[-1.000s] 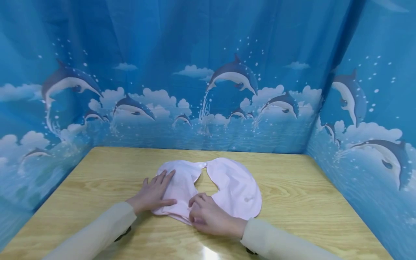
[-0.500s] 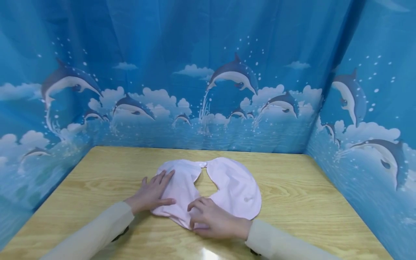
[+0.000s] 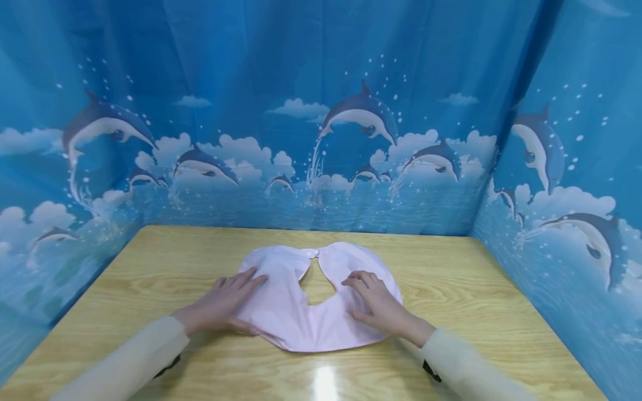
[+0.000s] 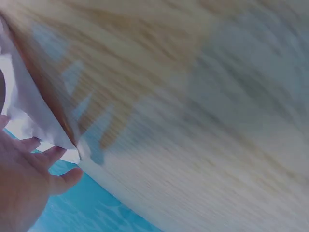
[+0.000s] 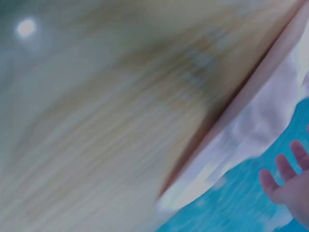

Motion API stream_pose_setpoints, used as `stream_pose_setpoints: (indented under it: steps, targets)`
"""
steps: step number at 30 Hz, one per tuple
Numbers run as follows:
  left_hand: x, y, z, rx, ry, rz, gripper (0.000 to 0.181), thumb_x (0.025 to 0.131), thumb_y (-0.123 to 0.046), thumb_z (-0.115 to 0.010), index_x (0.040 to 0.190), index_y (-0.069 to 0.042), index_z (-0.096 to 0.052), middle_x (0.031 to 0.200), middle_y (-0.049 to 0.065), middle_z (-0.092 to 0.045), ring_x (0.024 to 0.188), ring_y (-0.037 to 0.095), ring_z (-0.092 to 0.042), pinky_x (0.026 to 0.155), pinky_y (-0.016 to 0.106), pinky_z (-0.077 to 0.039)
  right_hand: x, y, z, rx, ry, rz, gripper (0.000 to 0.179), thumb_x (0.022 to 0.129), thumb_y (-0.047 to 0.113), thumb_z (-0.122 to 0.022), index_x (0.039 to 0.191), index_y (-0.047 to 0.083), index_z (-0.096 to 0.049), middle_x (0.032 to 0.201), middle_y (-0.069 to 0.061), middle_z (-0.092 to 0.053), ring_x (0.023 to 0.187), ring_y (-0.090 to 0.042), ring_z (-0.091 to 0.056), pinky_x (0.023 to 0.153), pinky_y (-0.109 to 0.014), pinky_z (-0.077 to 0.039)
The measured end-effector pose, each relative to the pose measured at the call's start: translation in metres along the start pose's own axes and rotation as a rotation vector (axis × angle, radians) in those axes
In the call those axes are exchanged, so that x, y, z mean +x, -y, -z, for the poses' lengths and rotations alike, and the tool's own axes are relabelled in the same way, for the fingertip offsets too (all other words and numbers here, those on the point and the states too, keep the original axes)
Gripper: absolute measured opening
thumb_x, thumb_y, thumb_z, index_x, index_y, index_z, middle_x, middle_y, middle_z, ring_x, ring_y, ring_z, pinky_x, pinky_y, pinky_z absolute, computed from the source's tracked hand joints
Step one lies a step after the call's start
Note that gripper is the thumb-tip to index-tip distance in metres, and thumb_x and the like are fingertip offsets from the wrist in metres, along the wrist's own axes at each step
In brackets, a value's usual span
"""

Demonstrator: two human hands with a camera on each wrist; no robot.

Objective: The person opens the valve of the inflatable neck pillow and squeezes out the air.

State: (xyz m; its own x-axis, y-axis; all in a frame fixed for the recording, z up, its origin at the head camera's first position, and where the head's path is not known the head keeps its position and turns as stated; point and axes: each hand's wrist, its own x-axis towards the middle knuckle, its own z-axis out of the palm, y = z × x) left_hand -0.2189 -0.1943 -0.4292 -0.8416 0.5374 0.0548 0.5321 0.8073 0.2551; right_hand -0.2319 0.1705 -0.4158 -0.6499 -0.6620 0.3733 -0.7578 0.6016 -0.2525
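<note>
A pale pink bib (image 3: pixel 321 328) lies on the wooden table, its neck opening in the middle and its two back ends joined at a small fastening (image 3: pixel 313 253). My left hand (image 3: pixel 220 303) is at the bib's left side, fingers stretched over the cloth; its thumb is low by the left edge. Over the bib's right half, my right hand (image 3: pixel 378 303) has its fingers apart and slightly bent, with nothing gripped. The right wrist view shows those fingers (image 5: pixel 285 166) spread; whether they touch the cloth, I cannot tell.
The light wood-grain table (image 3: pixel 451 289) reaches back to a blue curtain (image 3: pixel 281 83) printed with dolphins and clouds, which also runs along both sides. A bright reflection (image 3: pixel 325 381) shines near the table's front.
My right hand has let go of the bib's front edge and moved right, over the right half. The bib's front now lies spread out. My left hand has shifted slightly left.
</note>
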Motion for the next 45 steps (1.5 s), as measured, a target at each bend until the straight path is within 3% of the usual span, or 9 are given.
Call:
stream_pose_setpoints:
  steps: [6,9,17,28,32,38,45]
  targets:
    - [-0.004,0.006,0.002,-0.084,0.061,0.026,0.109,0.063,-0.074,-0.06,0.147,-0.022,-0.014,0.153,0.018,-0.008,0.136,0.042,-0.019,0.095,0.074,-0.016,-0.014,-0.028,0.006,0.071,0.162,-0.205,0.073,0.072,0.03,-0.075,0.13,0.001,-0.04,0.131,-0.02,-0.039,0.12,-0.037,-0.038,0.099,-0.054,-0.034]
    - [-0.004,0.009,0.004,-0.079,0.095,0.028,0.113,0.062,-0.074,-0.06,0.148,-0.021,-0.009,0.153,0.018,-0.008,0.136,0.041,-0.017,0.094,0.075,-0.015,-0.02,-0.036,0.007,0.112,0.242,-0.25,0.084,0.071,0.037,-0.075,0.134,-0.002,-0.034,0.133,-0.023,-0.038,0.123,-0.04,-0.036,0.101,-0.056,-0.031]
    - [-0.006,0.013,0.013,-0.064,0.201,0.065,0.126,0.056,-0.076,-0.063,0.148,-0.019,0.0,0.153,0.017,-0.004,0.138,0.041,-0.011,0.097,0.074,-0.011,-0.028,-0.041,0.013,0.081,0.333,-0.189,0.094,0.069,0.044,-0.075,0.134,-0.007,-0.029,0.134,-0.028,-0.036,0.125,-0.042,-0.035,0.103,-0.056,-0.029]
    - [-0.005,0.015,0.02,-0.094,0.262,0.036,0.129,0.054,-0.073,-0.067,0.148,-0.015,0.001,0.153,0.019,-0.003,0.138,0.041,-0.009,0.099,0.073,-0.006,-0.036,-0.037,0.019,0.092,0.388,-0.241,0.103,0.065,0.049,-0.076,0.138,-0.004,-0.026,0.139,-0.034,-0.026,0.129,-0.05,-0.025,0.104,-0.061,-0.023]
    - [-0.004,0.012,0.02,-0.081,0.242,0.064,0.124,0.058,-0.074,-0.064,0.148,-0.017,-0.001,0.153,0.018,-0.006,0.138,0.039,-0.011,0.099,0.073,-0.007,-0.036,-0.035,0.02,0.094,0.396,-0.252,0.106,0.062,0.051,-0.077,0.138,-0.003,-0.026,0.139,-0.036,-0.024,0.128,-0.052,-0.025,0.101,-0.064,-0.024]
    - [0.005,-0.003,0.009,-0.006,0.117,0.123,0.116,0.063,-0.079,-0.053,0.148,-0.017,-0.005,0.152,0.021,-0.007,0.136,0.045,-0.014,0.098,0.073,-0.012,-0.035,-0.035,0.019,0.053,0.402,-0.242,0.108,0.062,0.052,-0.076,0.139,-0.003,-0.025,0.141,-0.036,-0.021,0.127,-0.055,-0.023,0.1,-0.066,-0.023]
    - [0.01,-0.014,-0.005,0.043,0.067,0.083,0.115,0.062,-0.08,-0.052,0.148,-0.017,-0.008,0.15,0.026,-0.005,0.133,0.049,-0.017,0.097,0.073,-0.017,-0.037,-0.032,0.021,0.072,0.449,-0.256,0.104,0.069,0.051,-0.072,0.14,-0.006,-0.023,0.144,-0.036,-0.015,0.131,-0.055,-0.013,0.104,-0.065,-0.016]
